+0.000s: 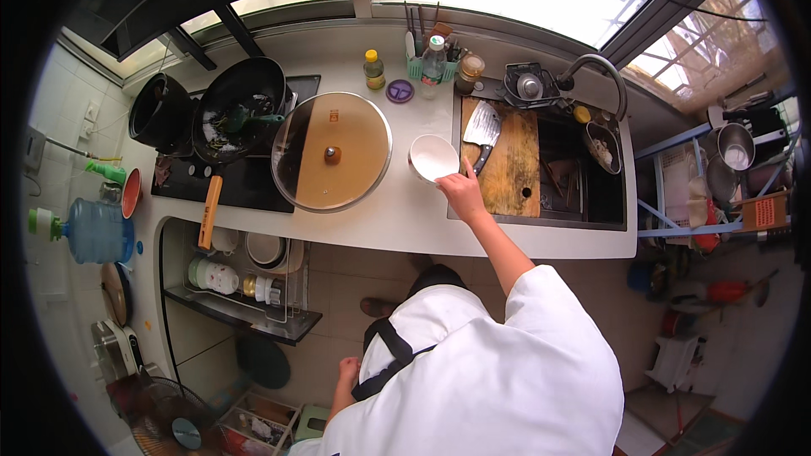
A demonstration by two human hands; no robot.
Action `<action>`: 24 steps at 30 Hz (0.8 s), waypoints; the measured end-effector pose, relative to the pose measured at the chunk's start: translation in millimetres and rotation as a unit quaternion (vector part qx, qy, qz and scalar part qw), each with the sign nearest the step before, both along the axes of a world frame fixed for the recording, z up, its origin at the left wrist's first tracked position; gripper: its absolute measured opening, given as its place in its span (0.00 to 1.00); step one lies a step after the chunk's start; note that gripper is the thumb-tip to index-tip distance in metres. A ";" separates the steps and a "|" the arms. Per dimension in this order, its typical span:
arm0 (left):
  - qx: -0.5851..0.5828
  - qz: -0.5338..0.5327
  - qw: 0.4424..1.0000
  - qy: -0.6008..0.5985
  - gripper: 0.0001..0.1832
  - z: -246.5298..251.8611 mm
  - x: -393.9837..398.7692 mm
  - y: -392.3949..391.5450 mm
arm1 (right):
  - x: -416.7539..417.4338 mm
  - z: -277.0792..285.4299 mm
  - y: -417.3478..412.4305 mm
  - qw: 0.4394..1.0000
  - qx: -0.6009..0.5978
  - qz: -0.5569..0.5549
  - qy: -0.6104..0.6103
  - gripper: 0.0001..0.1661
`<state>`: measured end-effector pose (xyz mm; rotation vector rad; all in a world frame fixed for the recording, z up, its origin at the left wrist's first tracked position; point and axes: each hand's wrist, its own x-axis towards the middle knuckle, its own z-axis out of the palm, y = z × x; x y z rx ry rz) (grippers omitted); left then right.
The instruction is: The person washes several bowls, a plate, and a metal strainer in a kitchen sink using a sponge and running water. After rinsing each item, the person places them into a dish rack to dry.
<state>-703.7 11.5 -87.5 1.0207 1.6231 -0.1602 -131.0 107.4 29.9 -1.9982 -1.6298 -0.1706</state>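
Observation:
My right hand [464, 193] grips the near rim of a white bowl [434, 158] on the white countertop [380, 228]. Just right of the bowl, a cleaver [483, 126] with a black handle lies on a wooden cutting board [510, 164] over the sink's left part. A large glass lid [345, 152] with a wooden knob lies to the bowl's left. My left hand [350, 367] hangs low by my side, away from the counter, with its fingers curled and nothing visible in it. Further left, a black wok [239, 107] with a green utensil [253, 119] and food remains stands on the black cooktop [253, 190].
The wok's wooden handle [211, 212] juts over the front edge. Behind stand a yellow-capped bottle [374, 73], a purple round item [400, 91], a plastic bottle [433, 63] and a jar [469, 73]. A faucet [618, 76] arches over the sink [605, 199]. Below left, a rack [288, 313] holds dishes.

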 end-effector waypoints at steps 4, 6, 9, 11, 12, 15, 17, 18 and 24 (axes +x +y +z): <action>0.003 -0.016 1.000 -0.010 0.09 -2.5 40.8 -8.8 | 44.5 33.8 -39.0 0.974 0.132 -0.147 0.114 0.06; -0.022 0.011 1.000 0.004 0.08 -12.8 57.0 -5.2 | 81.6 26.4 -64.5 0.915 0.220 -0.300 0.157 0.09; -0.033 0.055 0.998 -0.001 0.08 -32.4 63.2 -1.3 | 155.6 6.2 -92.8 0.751 0.419 -0.330 0.389 0.12; -0.029 0.061 0.998 -0.015 0.08 -46.1 73.7 10.7 | 217.6 -26.5 -140.5 0.593 0.446 -0.491 0.456 0.12; -0.020 0.062 0.998 -0.020 0.08 -53.5 74.9 14.2 | 250.9 -46.3 -170.3 0.471 0.506 -0.477 0.543 0.13; 0.006 0.099 0.995 -0.008 0.08 -45.5 63.0 -5.4 | 256.1 -53.8 -178.3 0.265 0.510 -0.499 0.649 0.14; 0.024 0.102 0.994 -0.005 0.07 -43.1 62.9 -13.4 | 248.9 -48.2 -178.2 0.289 0.541 -0.479 0.628 0.13; 0.034 0.102 0.994 0.000 0.07 -42.5 58.0 -20.1 | 236.2 -39.5 -161.7 0.377 0.512 -0.505 0.584 0.14; 0.050 0.032 0.998 0.023 0.07 -67.5 10.6 -57.4 | 112.0 80.6 -30.7 0.745 0.461 -0.271 0.398 0.15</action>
